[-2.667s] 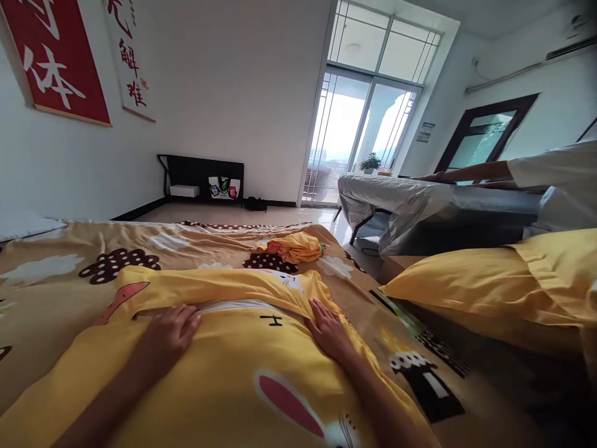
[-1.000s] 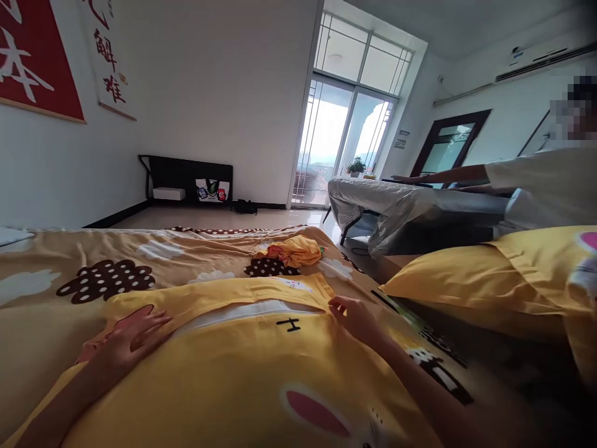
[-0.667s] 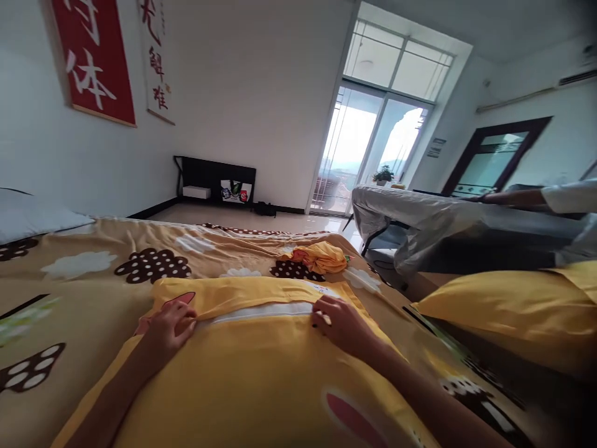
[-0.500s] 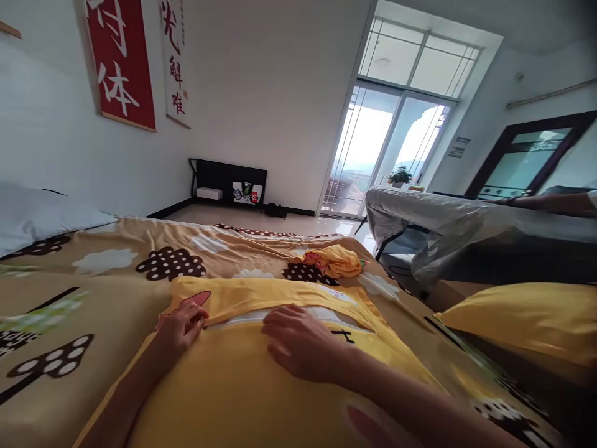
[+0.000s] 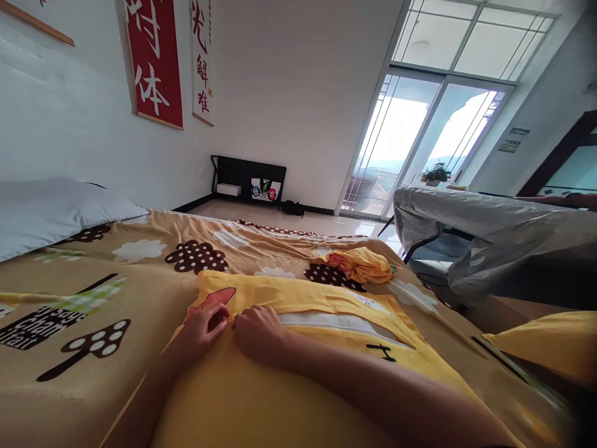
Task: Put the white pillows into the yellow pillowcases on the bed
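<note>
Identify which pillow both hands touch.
The centre yellow pillow, with white showing through its opening; the white pillow and right-edge yellow pillow lie apart.

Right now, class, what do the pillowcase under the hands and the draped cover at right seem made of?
Pillowcase: matte cloth, perhaps cotton, judging by its soft creases. Draped cover: glossy, probably thin plastic, given its bright, crinkled highlights.

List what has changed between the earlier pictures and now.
The bare right hand has moved left along the opening of the yellow printed fabric pillowcase, from its right end to beside the bare left hand. The crumpled orange-yellow cloth still lies beyond the pillowcase on the tan patterned bedspread.
</note>
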`<state>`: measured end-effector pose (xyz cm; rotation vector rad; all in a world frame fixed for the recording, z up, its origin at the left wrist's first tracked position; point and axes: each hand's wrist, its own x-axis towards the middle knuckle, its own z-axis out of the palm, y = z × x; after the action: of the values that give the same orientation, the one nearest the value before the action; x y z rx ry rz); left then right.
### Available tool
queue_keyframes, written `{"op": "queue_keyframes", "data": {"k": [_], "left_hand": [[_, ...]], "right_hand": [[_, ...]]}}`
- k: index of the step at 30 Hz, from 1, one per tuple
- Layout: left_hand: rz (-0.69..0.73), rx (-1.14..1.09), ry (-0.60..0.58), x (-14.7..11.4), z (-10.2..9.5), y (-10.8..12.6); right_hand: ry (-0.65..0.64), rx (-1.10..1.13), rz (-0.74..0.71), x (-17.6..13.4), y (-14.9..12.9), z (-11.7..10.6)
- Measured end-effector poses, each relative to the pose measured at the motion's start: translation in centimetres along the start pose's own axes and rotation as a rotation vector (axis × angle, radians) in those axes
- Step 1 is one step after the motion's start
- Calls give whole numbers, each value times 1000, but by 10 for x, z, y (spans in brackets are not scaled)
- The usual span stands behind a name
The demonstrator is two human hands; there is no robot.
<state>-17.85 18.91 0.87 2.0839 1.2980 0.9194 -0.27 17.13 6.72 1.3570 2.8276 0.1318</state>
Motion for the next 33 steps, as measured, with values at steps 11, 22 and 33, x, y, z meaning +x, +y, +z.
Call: {"op": "queue_keyframes", "data": {"k": [11,22,33], "left_hand": [[-3,-7,-66,1,1,-3],[118,68,86,4,3,-2],[256,88,232,4,-2,-4]], "right_hand": [[-13,45,69,16,1,9],[19,-46,24,17,-10,8],[96,-370,-392,19,5,-6]]}}
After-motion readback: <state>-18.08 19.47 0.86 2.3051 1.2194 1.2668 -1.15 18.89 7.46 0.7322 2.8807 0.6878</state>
